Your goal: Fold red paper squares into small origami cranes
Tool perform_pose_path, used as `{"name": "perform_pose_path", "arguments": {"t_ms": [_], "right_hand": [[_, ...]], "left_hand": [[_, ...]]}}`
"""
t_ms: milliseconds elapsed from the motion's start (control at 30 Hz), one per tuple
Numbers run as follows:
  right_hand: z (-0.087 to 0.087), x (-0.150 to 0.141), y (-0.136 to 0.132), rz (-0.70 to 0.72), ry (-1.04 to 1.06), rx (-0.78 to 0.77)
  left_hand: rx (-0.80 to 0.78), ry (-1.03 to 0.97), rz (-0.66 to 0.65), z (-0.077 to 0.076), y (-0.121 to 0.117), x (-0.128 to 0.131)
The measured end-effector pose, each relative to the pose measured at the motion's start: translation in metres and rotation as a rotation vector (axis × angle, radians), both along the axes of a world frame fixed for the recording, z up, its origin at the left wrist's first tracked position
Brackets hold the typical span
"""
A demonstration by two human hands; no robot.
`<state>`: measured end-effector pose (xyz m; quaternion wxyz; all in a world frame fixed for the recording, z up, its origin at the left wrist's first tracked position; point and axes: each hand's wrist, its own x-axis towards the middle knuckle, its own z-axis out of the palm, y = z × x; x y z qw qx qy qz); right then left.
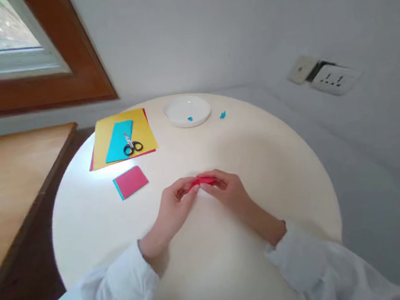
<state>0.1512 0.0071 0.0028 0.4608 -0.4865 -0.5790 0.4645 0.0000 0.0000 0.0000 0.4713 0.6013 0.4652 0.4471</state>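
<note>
A small folded piece of red paper [203, 181] is pinched between both my hands over the middle of the round cream table [277, 160]. My left hand [173, 207] grips its left end with curled fingers. My right hand [229, 190] holds its right end, fingers closed over it. Both arms wear white sleeves. Most of the red paper is hidden by my fingers.
Black scissors [132, 146] lie on a cyan sheet [118, 140] atop yellow paper [144, 127] at the back left. A pink-and-cyan paper stack [131, 181] lies nearer. A white plate [187, 110] holds a cyan scrap; another cyan scrap [222, 114] lies beside it. A wooden ledge [9, 168] runs along the left.
</note>
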Motion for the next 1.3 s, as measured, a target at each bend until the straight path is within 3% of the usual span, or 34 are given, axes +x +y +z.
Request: {"name": "perform_pose_path", "arguments": {"t_ms": [300, 700, 1067, 1300], "right_hand": [[-0.009, 0.001, 0.003, -0.015, -0.042, 0.060], [-0.015, 0.000, 0.003, 0.088, 0.057, 0.069], [-0.007, -0.002, 0.001, -0.116, -0.003, 0.171], [-0.008, 0.001, 0.002, -0.017, 0.028, 0.200]], "left_hand": [[-0.007, 0.012, -0.006, -0.006, 0.001, 0.000], [-0.045, -0.024, 0.045, -0.003, 0.003, 0.000], [-0.066, -0.096, 0.127, 0.001, 0.003, 0.002], [-0.067, -0.085, 0.141, 0.002, 0.003, 0.000]]}}
